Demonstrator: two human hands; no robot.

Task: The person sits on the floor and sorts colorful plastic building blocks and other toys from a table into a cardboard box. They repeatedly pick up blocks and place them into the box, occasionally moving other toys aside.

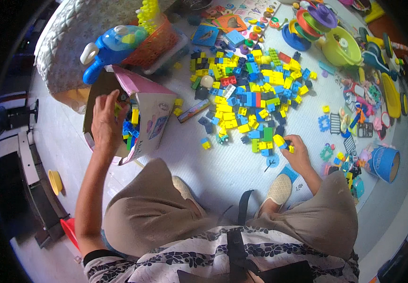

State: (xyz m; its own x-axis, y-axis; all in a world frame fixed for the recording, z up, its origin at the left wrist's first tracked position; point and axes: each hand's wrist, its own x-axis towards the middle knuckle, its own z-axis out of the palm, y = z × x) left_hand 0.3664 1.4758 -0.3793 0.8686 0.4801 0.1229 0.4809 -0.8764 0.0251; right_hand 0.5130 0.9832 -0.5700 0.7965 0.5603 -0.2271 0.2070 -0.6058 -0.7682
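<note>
My left hand (pixel 105 122) reaches into the mouth of a pink and white cardboard box (pixel 154 116). Its fingers curl beside something yellow-green, and whether they grip it is hidden. Inside the box lie blue, yellow and green toy building bricks (pixel 130 129). Off to the right, my right hand (pixel 298 152) has its fingers closed on a few yellow and blue building bricks (pixel 280 141) at the near edge of a pile. That pile of loose building bricks (pixel 228 116), mostly yellow and blue, spreads over the light floor mat (pixel 197 162) in front of my feet.
Behind the box stands an orange plastic basket (pixel 154 46) with a blue toy (pixel 119 39) against it. Colored stacking cups (pixel 313 21) and a green bowl (pixel 342 46) are at the far right. Small toys lie around a blue bucket (pixel 384 162). A yellow cup (pixel 55 182) is at left.
</note>
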